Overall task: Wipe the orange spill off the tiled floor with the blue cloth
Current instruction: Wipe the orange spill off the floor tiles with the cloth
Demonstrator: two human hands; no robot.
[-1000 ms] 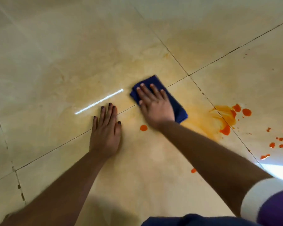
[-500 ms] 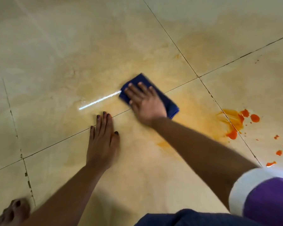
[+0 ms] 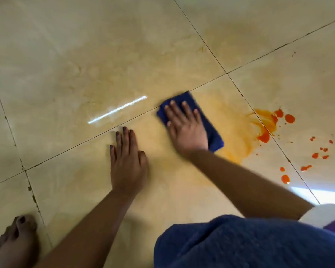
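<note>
Head view. Cloth (image 3: 190,120): folded, pressed flat to the floor (image 3: 66,55) under the right hand (image 3: 185,130), fingers (image 3: 188,111) straight and spread, likely to bear down evenly. Left hand (image 3: 128,161): laid flat on the floor, fingers straight, evidently as a prop. Spill (image 3: 267,122): right of the cloth, smear between, drops untouched. Versus half a second ago: cloth is shifted rightward, toward the spill; foot (image 3: 14,242) is shown fuller.

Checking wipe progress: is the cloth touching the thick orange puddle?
Apart. Head view shows the cloth under the right hand, with smeared tile before the puddle.
</note>
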